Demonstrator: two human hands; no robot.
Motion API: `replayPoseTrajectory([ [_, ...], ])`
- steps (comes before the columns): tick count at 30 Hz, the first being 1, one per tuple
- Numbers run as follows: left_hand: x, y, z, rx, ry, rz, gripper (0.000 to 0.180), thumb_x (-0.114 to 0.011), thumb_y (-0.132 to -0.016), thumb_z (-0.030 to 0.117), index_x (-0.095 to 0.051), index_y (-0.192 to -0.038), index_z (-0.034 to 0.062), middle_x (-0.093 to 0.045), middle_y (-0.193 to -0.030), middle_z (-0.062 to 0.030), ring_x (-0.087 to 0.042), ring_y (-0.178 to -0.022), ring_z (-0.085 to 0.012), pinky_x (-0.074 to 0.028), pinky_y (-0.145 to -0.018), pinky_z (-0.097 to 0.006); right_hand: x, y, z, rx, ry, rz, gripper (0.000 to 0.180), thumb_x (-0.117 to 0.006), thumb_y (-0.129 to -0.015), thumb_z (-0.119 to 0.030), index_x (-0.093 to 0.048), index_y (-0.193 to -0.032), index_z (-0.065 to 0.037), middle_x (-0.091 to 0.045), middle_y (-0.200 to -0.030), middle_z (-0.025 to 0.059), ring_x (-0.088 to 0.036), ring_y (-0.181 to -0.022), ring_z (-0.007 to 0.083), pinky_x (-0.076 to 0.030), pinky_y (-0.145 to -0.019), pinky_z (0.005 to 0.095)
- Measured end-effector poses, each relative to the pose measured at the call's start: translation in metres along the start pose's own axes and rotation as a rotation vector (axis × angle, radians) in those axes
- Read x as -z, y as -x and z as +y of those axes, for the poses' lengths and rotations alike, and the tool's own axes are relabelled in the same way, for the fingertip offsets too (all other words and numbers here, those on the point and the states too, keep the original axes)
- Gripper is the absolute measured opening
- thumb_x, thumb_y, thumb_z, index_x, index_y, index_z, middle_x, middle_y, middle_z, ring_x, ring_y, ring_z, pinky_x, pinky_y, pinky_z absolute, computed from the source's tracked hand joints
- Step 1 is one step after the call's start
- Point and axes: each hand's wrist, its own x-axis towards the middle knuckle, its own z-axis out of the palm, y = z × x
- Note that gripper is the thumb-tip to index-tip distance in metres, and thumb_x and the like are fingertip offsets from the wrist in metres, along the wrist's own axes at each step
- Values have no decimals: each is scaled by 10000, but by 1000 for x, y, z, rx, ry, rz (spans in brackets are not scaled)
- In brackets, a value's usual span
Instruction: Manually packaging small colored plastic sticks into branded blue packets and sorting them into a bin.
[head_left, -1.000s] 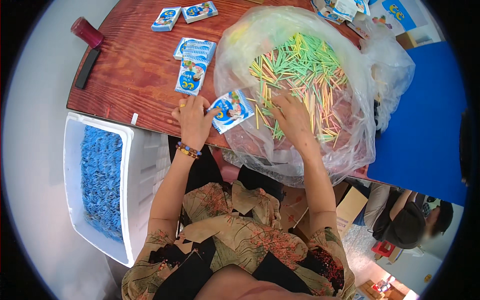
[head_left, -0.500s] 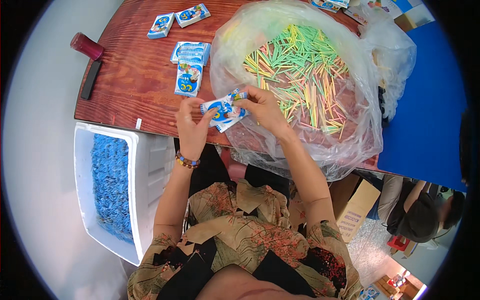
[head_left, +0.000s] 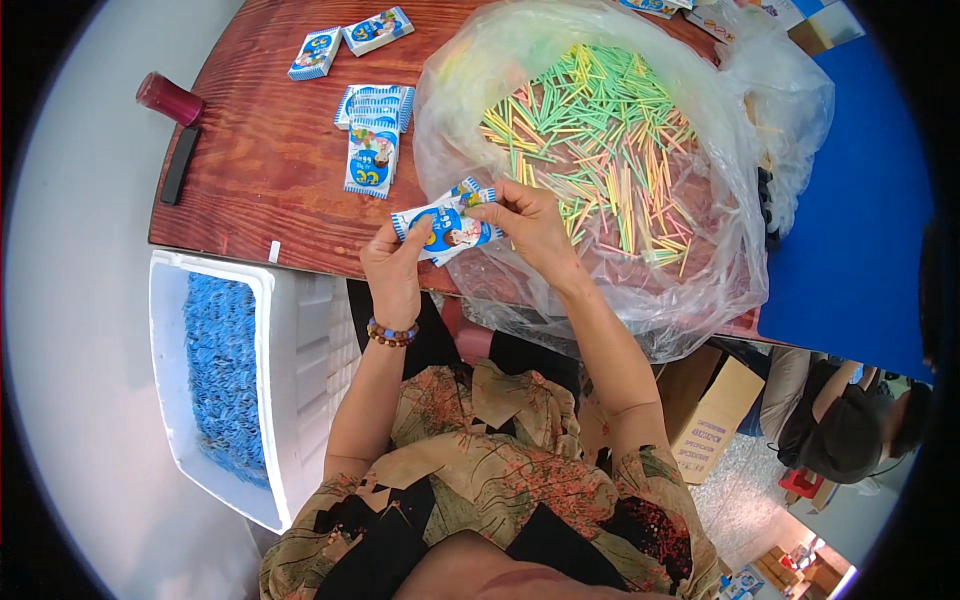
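My left hand [head_left: 398,262] grips a small blue-and-white sachet [head_left: 445,226] from below, over the near edge of the brown wooden table [head_left: 270,175]. My right hand [head_left: 528,222] pinches the sachet's upper right corner, right beside the rim of a big clear plastic bag [head_left: 620,180] filled with thin green, yellow and pink sticks [head_left: 590,140]. A beaded bracelet [head_left: 390,333] circles my left wrist.
Several more blue-and-white sachets [head_left: 372,135] lie on the table's far side. A dark red cylinder [head_left: 168,98] and a black bar [head_left: 180,165] sit at its left end. A white foam box [head_left: 225,380] of blue packets stands at my left. A cardboard box [head_left: 715,415] and another person [head_left: 850,425] are lower right.
My right hand came out of the bag of sticks and moved left onto the sachet held in my left hand. The view has shifted slightly.
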Motion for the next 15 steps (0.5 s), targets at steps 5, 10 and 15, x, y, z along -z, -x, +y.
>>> replayPoseTrajectory([
  [5, -3, 5, -5, 5, 42, 29, 145, -634, -884, 64, -666, -969, -49, -680, -869, -42, -608, -727, -55, -489, -657, -212, -2, 7, -15, -46, -8, 8, 124, -666, -860, -130, -656, -780, -37, -563, -671, -61, -396, -589, -6, -300, -505, 185],
  [10, -5, 9, -7, 46, 141, 22, 160, -615, -909, 105, -666, -949, -42, -676, -899, -49, -606, -751, -58, -485, -680, -217, 2, 12, -19, -41, -3, -2, 149, -653, -873, -155, -663, -781, -39, -537, -622, -72, -419, -567, -3, -303, -497, 182],
  [15, 5, 6, -12, 74, 192, -12, 201, -557, -949, 155, -646, -970, -25, -683, -933, -79, -652, -808, -128, -512, -731, -273, 25, 15, -18, 100, -100, 53, 89, -649, -848, -120, -645, -857, -32, -593, -878, 4, -537, -791, 78, -411, -681, 223],
])
